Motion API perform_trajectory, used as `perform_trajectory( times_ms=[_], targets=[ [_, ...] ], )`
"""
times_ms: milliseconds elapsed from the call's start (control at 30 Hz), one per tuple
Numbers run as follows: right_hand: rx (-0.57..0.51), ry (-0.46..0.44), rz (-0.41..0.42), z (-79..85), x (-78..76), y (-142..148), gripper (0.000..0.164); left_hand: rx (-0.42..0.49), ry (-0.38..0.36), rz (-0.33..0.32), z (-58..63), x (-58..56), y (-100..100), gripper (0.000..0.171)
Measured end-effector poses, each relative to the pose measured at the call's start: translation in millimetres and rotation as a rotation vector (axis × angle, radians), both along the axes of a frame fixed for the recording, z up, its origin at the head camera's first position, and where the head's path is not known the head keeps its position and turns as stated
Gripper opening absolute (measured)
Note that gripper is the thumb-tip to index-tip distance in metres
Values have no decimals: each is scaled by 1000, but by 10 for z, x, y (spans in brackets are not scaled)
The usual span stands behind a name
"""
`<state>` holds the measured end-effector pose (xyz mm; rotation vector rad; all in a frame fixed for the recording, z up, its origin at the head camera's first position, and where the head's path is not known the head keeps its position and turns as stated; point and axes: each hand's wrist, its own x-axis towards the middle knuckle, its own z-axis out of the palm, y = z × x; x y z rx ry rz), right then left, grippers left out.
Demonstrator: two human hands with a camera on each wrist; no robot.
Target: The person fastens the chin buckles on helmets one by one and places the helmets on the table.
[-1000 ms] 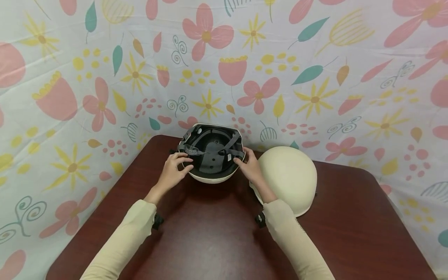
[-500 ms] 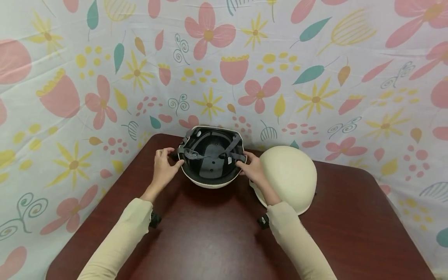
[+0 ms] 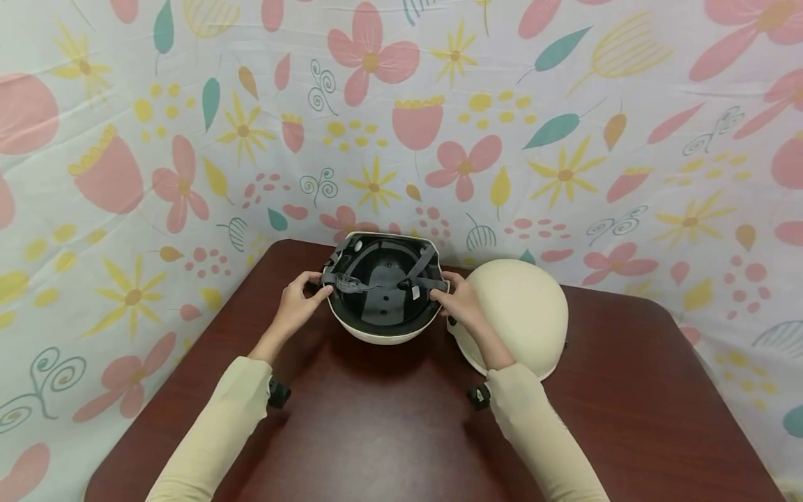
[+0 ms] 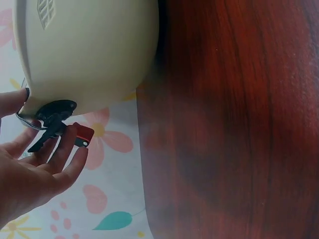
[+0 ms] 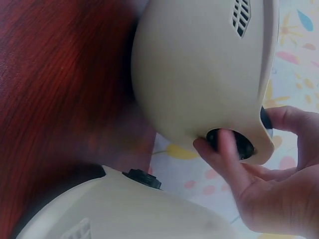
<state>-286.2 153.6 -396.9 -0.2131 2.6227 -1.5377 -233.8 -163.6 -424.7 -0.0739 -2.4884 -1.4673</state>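
A cream helmet (image 3: 384,296) lies upside down near the back of the table, its black lining and grey straps (image 3: 420,265) facing up. My left hand (image 3: 295,305) grips its left rim, thumb at the edge. In the left wrist view, those fingers reach around a black side fitting (image 4: 56,110) beside a small red and black piece (image 4: 83,133). On the opposite rim, my right hand (image 3: 464,303) pinches the shell, thumb on the inner side. Its other fingers lie over a round black fitting (image 5: 244,145) outside, as the right wrist view shows.
A second cream helmet (image 3: 517,314) rests dome-up just right of the first, by my right forearm. Dark red-brown wood forms the tabletop (image 3: 376,432). A flower-print cloth (image 3: 464,84) hangs directly behind the table. Each wrist bears a black device (image 3: 279,394).
The upturned helmet has shifted slightly toward me and lower in view. My left hand moved from over its opening, off to the side, then back onto the left rim. The second helmet stays put.
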Motion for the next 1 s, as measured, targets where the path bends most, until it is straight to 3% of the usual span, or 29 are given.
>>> perform_trajectory(
  times_ms=[100,300,433,600,767,1000],
  targets=[
    [58,40,3,21,14,-12,63,-2,12,1,10,-3,7,37],
    [141,294,-11,133,54,-151,59,-6,9,-6,0,-5,-22,38],
    [156,364,70,268,71,-364,52,-7,7,-8,-12,-13,-43,38],
    [161,296,211,387,56,-655,51,1,-5,-20,-18,-18,-64,41],
    [171,192,329,392,21,-886,50,-4,-14,-26,12,-17,-117,43],
    [133,165,386,310,25,-1176,44,42,-39,8,97,-89,-321,47]
  ],
)
